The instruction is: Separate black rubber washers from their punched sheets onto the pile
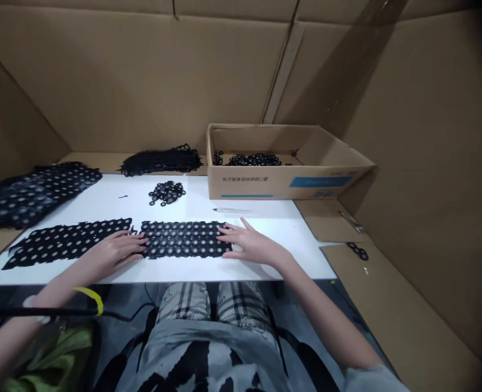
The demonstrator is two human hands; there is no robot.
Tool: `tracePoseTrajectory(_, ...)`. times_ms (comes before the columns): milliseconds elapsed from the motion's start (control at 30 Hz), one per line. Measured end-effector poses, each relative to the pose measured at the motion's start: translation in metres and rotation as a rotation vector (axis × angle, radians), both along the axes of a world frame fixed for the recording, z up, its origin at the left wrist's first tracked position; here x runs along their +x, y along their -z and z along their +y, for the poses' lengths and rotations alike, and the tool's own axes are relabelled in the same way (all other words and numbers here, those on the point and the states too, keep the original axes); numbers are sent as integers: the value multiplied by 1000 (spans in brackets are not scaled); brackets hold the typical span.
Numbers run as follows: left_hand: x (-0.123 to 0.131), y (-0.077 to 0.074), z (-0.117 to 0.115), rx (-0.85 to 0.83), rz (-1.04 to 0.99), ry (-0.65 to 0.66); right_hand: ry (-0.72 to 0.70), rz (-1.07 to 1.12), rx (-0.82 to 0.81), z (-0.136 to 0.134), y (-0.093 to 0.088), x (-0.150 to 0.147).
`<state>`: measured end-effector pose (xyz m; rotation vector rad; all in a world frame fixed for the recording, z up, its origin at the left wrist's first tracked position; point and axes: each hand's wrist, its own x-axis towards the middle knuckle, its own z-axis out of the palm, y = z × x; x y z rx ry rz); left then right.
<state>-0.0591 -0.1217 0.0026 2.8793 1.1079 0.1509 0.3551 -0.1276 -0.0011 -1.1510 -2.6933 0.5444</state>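
Brown cardboard walls (122, 81), white tabletop (102, 201), cardboard sheets beside it (388, 310)

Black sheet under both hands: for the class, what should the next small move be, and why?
Probably peel one ring off the right end of the black perforated sheet with the right hand, whose fingertips rest there. The left hand lies on the opposite end and could pin the sheet, and the loose black rings piled just beyond look as if they came from such sheets.

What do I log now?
Left hand: on left end of black perforated sheet | right hand: on its right end | under: white table
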Motion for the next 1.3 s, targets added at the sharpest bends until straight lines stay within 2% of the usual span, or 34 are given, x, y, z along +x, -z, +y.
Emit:
tracePoseTrajectory(100, 23, -17, 14, 6, 2, -13, 88, 77, -13, 19, -16, 8)
tracePoseTrajectory(200, 78, -25, 36, -35, -57, -70, 288, -24, 128, 51, -20, 6)
tracePoseTrajectory(267, 126, -18, 48, -62, -125, -91, 334, -157, 176, 70, -14, -3)
tracePoseTrajectory(367, 188, 5, 57, -51, -184, -119, 331, -254, 213, 87, -1, -14)
tracePoseTrajectory(467, 218, 25, 57, 50, -121, -195, 253, -242, 238, 92, 7, -12)
tracePoseTrajectory(567, 220, 33, 56, 56, -98, -209, 205, -103, 219, 94, 9, -1)
tracePoseTrajectory(667, 213, 34, 61, -35, -124, -207, 157, 257, 121, 100, 8, 8)
tracePoseTrajectory(733, 210, 35, 64, -43, -155, -189, 150, 567, -44, 104, 8, 11)
tracePoseTrajectory(800, 210, 35, 65, -11, -188, -148, 160, 844, -278, 109, 9, 11)
tracePoseTrajectory(867, 211, 35, 63, -14, -189, -114, 170, 1020, -485, 111, 12, 11)
tracePoseTrajectory(933, 211, 32, 60, -43, -153, -120, 202, 1109, -593, 111, 17, 9)
tracePoseTrajectory(1033, 207, 24, 58, -36, -72, -158, 266, 1183, -637, 106, 24, 4)
tracePoseTrajectory(1133, 201, 13, 66, 4, 1, -178, 261, 1238, -630, 99, 26, -2)
tracePoseTrajectory(1233, 194, 8, 79, 26, 35, -219, 272, 1241, -557, 93, 25, -8)
tracePoseTrajectory(1300, 190, 9, 85, 21, 6, -231, 326, 1223, -489, 91, 24, -12)
